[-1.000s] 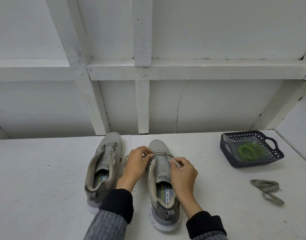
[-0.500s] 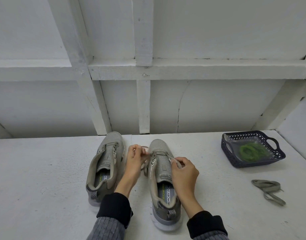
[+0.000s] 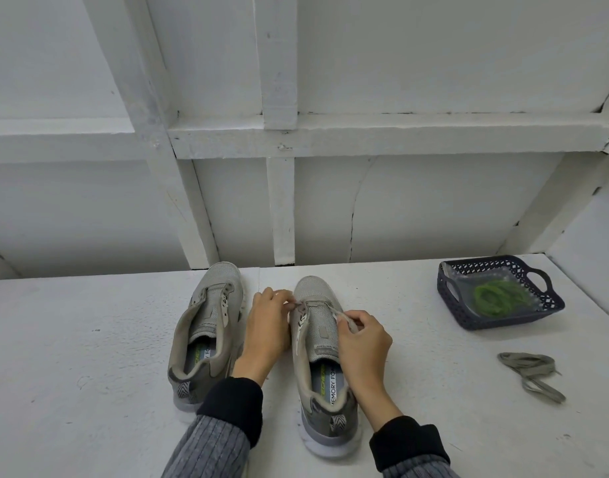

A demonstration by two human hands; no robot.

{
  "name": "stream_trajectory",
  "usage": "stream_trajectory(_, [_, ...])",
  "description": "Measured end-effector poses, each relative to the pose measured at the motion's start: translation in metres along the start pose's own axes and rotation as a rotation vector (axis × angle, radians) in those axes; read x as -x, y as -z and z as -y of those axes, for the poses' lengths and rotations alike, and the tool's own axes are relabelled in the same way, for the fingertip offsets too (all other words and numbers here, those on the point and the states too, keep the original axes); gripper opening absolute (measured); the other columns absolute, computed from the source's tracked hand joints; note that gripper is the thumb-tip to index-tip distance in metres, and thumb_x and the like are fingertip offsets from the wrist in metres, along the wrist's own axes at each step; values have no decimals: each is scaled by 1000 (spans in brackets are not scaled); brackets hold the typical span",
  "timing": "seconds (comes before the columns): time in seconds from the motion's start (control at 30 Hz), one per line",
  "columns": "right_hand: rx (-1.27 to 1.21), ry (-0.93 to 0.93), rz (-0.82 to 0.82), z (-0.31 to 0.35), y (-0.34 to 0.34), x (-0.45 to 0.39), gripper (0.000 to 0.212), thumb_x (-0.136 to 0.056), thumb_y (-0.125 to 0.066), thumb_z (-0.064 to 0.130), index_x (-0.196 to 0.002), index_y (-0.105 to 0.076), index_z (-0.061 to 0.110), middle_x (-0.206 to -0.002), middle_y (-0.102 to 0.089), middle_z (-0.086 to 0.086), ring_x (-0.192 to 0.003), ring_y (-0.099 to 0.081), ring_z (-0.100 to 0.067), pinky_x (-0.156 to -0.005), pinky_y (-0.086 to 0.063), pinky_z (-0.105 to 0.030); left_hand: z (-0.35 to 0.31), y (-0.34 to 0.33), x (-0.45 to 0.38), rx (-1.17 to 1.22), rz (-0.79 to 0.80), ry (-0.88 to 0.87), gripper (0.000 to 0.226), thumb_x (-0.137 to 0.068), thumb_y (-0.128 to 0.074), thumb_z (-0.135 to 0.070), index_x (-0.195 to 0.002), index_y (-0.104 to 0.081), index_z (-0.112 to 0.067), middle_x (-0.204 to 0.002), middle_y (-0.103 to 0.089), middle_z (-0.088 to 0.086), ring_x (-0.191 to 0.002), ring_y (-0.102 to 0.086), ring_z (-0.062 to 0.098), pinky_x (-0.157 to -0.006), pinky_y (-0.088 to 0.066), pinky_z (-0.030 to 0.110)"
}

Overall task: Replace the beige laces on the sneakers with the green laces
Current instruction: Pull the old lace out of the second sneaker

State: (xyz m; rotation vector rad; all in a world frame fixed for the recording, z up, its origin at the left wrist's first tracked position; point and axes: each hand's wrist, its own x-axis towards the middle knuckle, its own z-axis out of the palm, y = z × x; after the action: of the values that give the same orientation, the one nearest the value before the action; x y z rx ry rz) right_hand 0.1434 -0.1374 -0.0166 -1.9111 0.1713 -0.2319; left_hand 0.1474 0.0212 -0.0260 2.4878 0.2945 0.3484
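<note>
Two grey-beige sneakers stand side by side on the white table. The left sneaker has no lace in its eyelets. On the right sneaker a beige lace still runs through the eyelets nearest the toe. My left hand pinches that lace at the shoe's left side. My right hand grips the other end of it at the right side. A removed beige lace lies bundled on the table at the right. The green laces are coiled inside a dark blue basket.
The white table ends at a white wall with beams right behind the sneakers' toes. An angled white panel closes the far right side beyond the basket.
My left hand shifted a little left and back with its end of the beige lace. My right hand kept its pinch at the shoe's right side.
</note>
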Motion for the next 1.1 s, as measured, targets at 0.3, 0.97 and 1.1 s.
stream_trajectory(0.3, [-11,5,6,0,0,0,3,-87,-67,12,-87,-71,13,-80,-67,1,-74,-61,-5,-60,-43,-4,-7,6,10,58,-134,108,17,-91,-63,-43,-97,-76,-33,-82,-75,-5,-82,-68,12,-71,-44,27])
stream_trajectory(0.97, [206,145,140,7,37,-55,12,-89,-65,14,-93,-74,8,-86,-70,-3,-77,-62,-13,-60,-41,-4,-7,32,1,565,-187,233,14,-101,-50,-20,-102,-64,-18,-86,-63,-2,-70,-63,19,-63,-50,29])
stream_trajectory(1.1, [266,142,136,5,58,-87,11,-89,-65,14,-91,-74,7,-86,-71,-5,-84,-64,-20,-75,-49,-26,-5,46,-5,586,-138,223,16,-100,-50,-16,-94,-64,-23,-85,-66,-1,-73,-63,15,-65,-50,27])
